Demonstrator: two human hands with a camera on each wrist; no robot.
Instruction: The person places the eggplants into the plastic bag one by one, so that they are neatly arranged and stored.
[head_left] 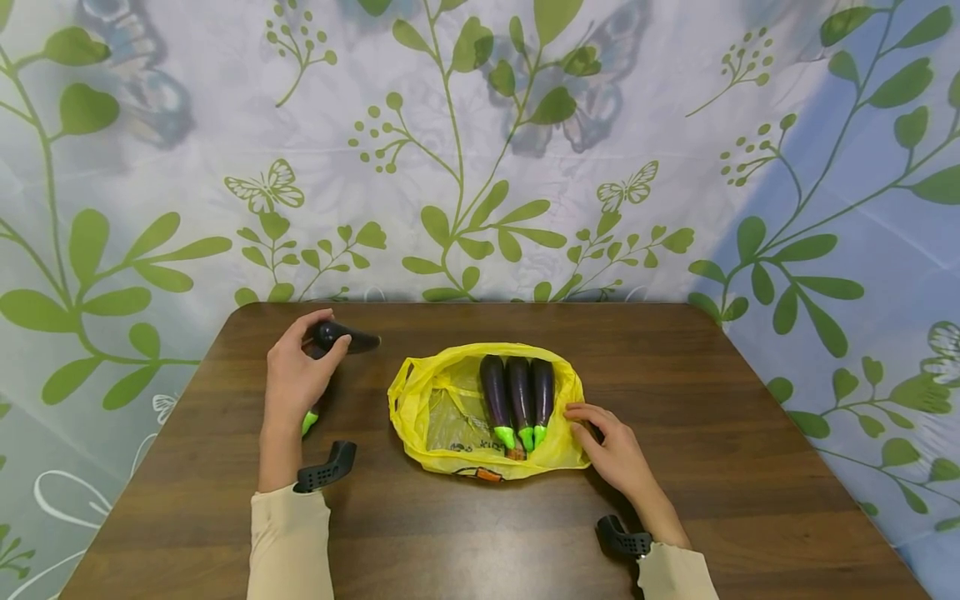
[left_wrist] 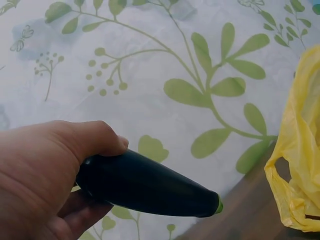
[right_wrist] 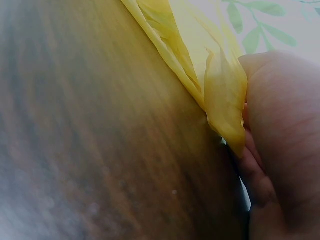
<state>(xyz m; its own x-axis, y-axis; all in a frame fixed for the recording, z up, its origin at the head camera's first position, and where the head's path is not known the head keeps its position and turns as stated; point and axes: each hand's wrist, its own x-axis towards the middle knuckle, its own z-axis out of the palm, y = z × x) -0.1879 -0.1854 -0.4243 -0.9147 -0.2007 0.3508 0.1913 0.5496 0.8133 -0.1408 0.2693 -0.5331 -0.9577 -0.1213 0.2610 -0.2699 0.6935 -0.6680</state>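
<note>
In the head view a dark purple eggplant (head_left: pixel 356 338) is held above the table's far left by my left hand (head_left: pixel 296 371). The left wrist view shows the thumb on top of this eggplant (left_wrist: pixel 150 185) and fingers beneath, its green tip pointing right. Below the left wrist a green stem end (head_left: pixel 310 421) of another eggplant shows, mostly hidden by the hand. A yellow plastic bag (head_left: pixel 416 446) lies mouth-up at the middle, with three eggplants (head_left: pixel 519 396) side by side inside. My right hand (head_left: pixel 615 450) holds the bag's right rim; its fingertips are partly hidden.
The brown wooden table (head_left: pixel 480 542) ends at a back edge against a patterned cloth backdrop (head_left: pixel 480 150). Black wrist-worn devices sit on the left wrist (head_left: pixel 327 468) and the right wrist (head_left: pixel 624 537). A loop handle (head_left: pixel 401 379) stands up at the bag's left end.
</note>
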